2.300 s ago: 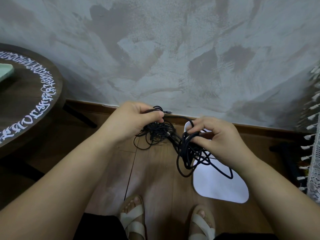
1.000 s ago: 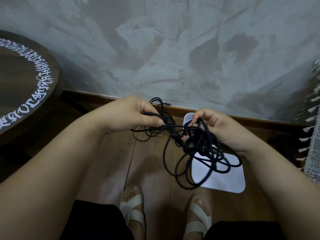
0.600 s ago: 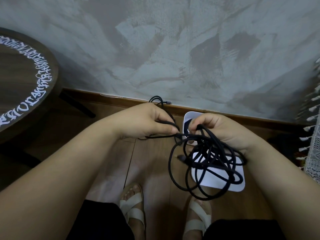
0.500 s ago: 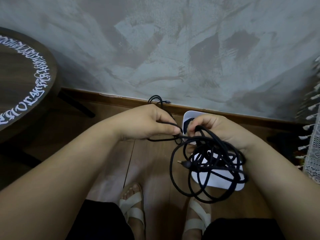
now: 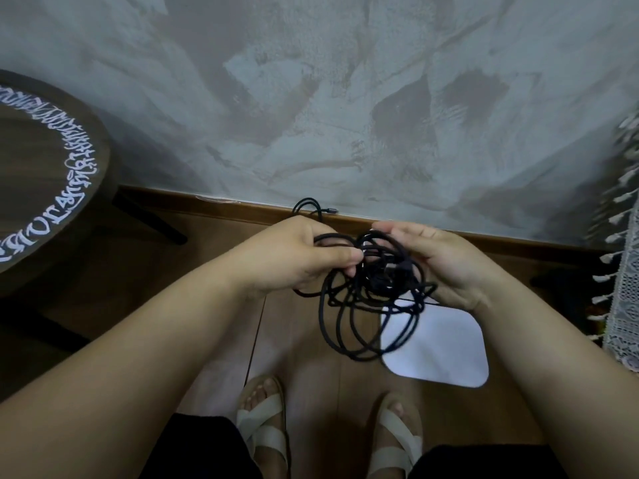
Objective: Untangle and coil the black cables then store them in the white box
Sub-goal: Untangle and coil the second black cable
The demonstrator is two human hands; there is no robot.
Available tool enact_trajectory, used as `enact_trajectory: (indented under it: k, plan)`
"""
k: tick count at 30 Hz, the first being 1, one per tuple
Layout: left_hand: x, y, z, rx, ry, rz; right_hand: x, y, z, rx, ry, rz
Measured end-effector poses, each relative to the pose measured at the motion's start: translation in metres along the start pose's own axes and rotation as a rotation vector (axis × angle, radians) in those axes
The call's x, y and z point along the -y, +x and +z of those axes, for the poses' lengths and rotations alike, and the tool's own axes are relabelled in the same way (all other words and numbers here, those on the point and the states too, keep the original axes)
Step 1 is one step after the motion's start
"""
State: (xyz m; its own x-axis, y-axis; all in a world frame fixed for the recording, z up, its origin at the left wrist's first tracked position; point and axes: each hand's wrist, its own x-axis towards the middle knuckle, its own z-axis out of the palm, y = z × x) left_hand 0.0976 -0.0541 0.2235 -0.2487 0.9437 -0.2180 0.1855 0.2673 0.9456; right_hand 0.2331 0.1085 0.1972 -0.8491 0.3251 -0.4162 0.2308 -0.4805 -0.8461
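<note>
Drooping in loose loops, black cables (image 5: 387,280) bunch densely above (thin; tangled).

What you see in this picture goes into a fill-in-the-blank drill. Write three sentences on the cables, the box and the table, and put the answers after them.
1. The left hand grips tangled cables whose colour is ____.
2. The white box lies on the wooden ____.
3. The round table stands on the person's ____ side.

Missing words: black; floor; left.
</note>
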Motion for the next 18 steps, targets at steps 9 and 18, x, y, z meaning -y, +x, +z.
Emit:
enact_trajectory:
  k: [9,18]
  plan:
    - [0.007,0.007,0.000,-0.273,-0.261,-0.181,-0.006,-0.005,0.013,-0.339,-0.575,-0.220]
    - [0.011,0.014,-0.002,-0.384,-0.555,-0.218,-0.011,-0.020,0.033,-0.120,-0.505,0.051]
